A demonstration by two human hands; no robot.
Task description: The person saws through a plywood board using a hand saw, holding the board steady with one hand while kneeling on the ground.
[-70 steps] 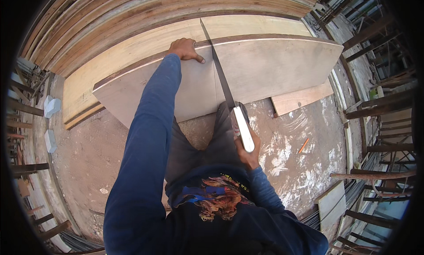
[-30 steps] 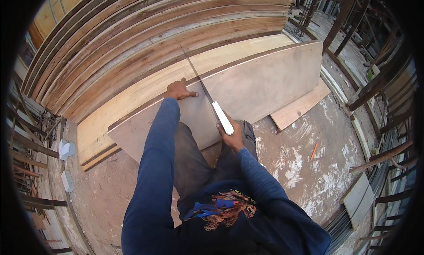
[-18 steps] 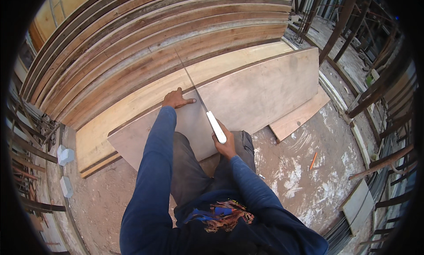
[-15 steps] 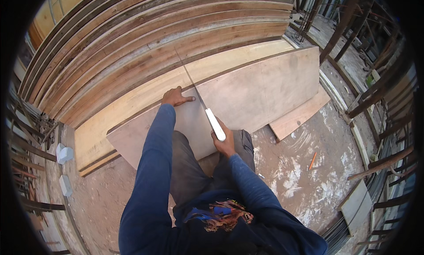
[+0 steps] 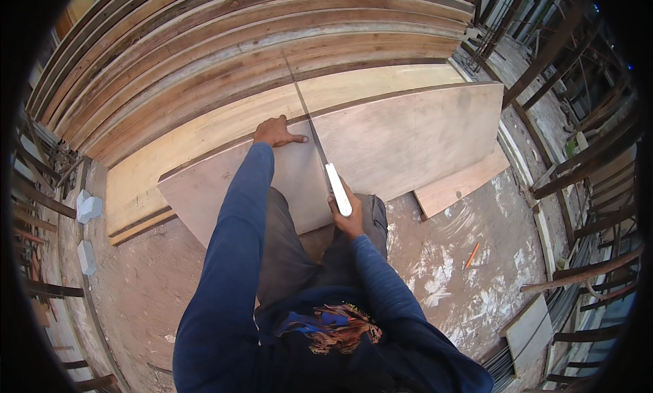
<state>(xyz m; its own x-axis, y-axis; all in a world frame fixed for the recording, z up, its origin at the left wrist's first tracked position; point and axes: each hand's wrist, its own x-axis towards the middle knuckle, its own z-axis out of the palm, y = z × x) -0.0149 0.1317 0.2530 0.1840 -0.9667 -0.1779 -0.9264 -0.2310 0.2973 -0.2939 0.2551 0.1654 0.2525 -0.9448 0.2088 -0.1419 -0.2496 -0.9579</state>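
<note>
A handsaw with a white handle (image 5: 338, 189) and a thin dark blade lies across a pale plywood board (image 5: 415, 131). My right hand (image 5: 349, 215) is closed round the handle near the board's near edge. The blade runs away from me across the board, its tip over the planks beyond. Just left of the blade, my left hand (image 5: 277, 132) grips the board's far edge, thumb stretched flat on the top face, fingers at the edge and partly hidden. The board slopes across my knees, in dark trousers (image 5: 279, 223).
Long wooden planks (image 5: 224, 53) are stacked behind a yellowish board (image 5: 156, 182). A smaller wood piece (image 5: 462, 185) lies under the board's right end. An orange pencil (image 5: 472, 255) is on the stained floor. Grey blocks (image 5: 88, 208) sit at left; wooden posts (image 5: 551, 46) stand at right.
The whole view has shifted a little. Against the board, the saw handle and my right hand sit slightly closer to me. My left hand keeps its place on the far edge.
</note>
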